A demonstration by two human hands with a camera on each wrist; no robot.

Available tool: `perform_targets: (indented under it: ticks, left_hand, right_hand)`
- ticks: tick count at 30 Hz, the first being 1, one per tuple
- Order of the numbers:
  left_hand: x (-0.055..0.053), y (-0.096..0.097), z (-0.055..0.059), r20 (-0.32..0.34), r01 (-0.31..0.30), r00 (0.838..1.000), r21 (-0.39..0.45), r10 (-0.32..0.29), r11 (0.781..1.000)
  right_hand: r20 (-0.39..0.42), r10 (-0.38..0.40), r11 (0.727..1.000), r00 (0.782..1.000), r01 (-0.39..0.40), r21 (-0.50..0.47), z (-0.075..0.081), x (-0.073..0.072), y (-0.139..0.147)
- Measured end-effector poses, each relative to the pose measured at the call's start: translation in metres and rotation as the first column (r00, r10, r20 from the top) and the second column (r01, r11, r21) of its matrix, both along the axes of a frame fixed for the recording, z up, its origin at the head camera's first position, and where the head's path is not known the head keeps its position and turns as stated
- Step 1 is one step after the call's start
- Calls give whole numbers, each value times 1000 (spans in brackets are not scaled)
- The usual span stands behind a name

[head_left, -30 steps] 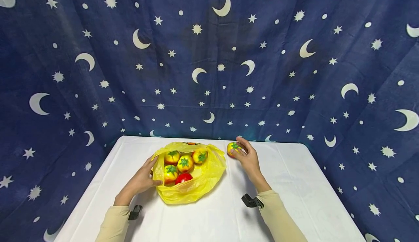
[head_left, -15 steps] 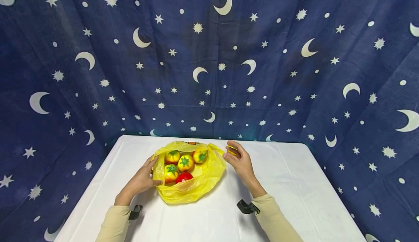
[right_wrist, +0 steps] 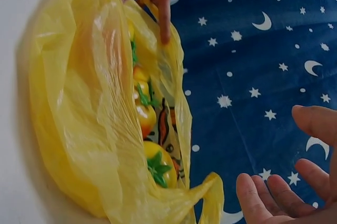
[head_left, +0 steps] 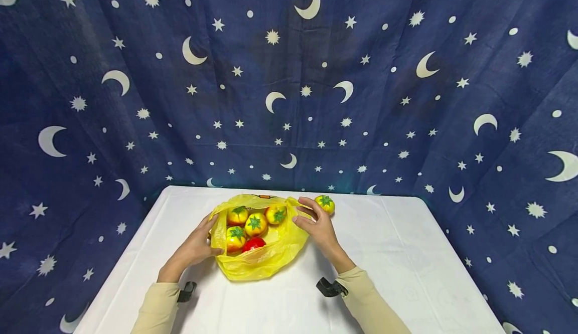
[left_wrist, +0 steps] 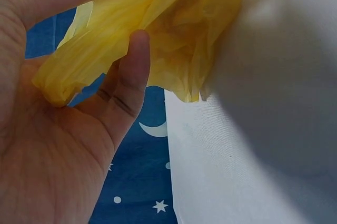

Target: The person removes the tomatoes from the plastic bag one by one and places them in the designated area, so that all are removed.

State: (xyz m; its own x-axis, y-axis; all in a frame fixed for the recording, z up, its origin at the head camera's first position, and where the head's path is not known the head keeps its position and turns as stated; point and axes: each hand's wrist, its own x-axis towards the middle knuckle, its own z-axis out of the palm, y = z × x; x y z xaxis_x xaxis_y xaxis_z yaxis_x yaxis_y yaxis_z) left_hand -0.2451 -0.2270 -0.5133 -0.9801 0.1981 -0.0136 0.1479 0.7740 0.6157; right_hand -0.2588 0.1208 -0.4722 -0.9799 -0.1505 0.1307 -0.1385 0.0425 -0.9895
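Note:
A yellow plastic bag (head_left: 266, 269) lies on the table with its mouth open. Inside are several yellow-and-red tomato-like fruits (head_left: 256, 225) with green star-shaped tops, and one red round fruit (head_left: 254, 244). My left hand (head_left: 193, 246) holds the bag's left edge; in the left wrist view, the yellow plastic (left_wrist: 100, 40) runs between thumb and fingers. My right hand (head_left: 319, 226) is at the bag's right edge, fingers spread and holding nothing. In the right wrist view, its fingers (right_wrist: 250, 195) stand apart from the bag's handle loop (right_wrist: 213, 195). Another tomato-like fruit (head_left: 325, 204) sits behind the right hand.
A white cloth covers the table (head_left: 397, 264). Behind it and at both sides hangs a dark blue curtain (head_left: 289, 73) with moons and stars. A black wrist strap (head_left: 331, 287) sits on the right sleeve, another (head_left: 186, 292) on the left.
My right hand has left the lone fruit and moved left to the bag's right edge. That fruit stays on the table. The left hand keeps its place on the bag.

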Motion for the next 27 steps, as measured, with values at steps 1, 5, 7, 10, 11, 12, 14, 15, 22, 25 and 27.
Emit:
perform_targets:
  ticks: [1,5,7,10,11,12,14,15,22,25,27]
  left_hand:
    - [0,0,1,-3,1,1000,-4,-1,1000]
    - [0,0,2,-14,5,1000,-6,-5,1000]
    - [0,-1,2,-17,7,1000,-3,-8,1000]
    - [0,-2,2,-27,17,999,0,-17,1000]
    - [0,-2,2,-28,15,999,0,-15,1000]
    - [0,-3,1,-29,15,999,0,-15,1000]
    - [0,-3,1,-31,14,999,2,-14,1000]
    - [0,-3,1,-29,13,1000,1,-13,1000]
    - [1,-2,1,-7,2,1000,8,-2,1000]
    - [2,-2,1,3,-1,1000,3,1,1000]
    - [3,-2,1,5,-2,1000,-1,2,1000]
  right_hand:
    - [6,6,1000,1000,-6,6,0,0,-2]
    - [17,33,999,999,-33,-6,-2,-1,-11]
    - [9,50,999,999,-50,-8,-4,-1,-15]
    - [8,73,997,997,-73,-20,-6,0,-21]
    - [8,82,996,997,-82,-21,-6,1,-24]
    - [10,87,996,996,-87,-22,-6,1,-26]
    - [15,99,995,995,-99,-22,-7,2,-31]
    - [21,106,994,994,-105,-16,-4,5,-33]
    - [35,131,991,991,-132,3,-20,1,-47]
    - [53,144,989,988,-145,14,-25,1,-52]
    - [66,152,987,986,-155,34,-28,0,-56]
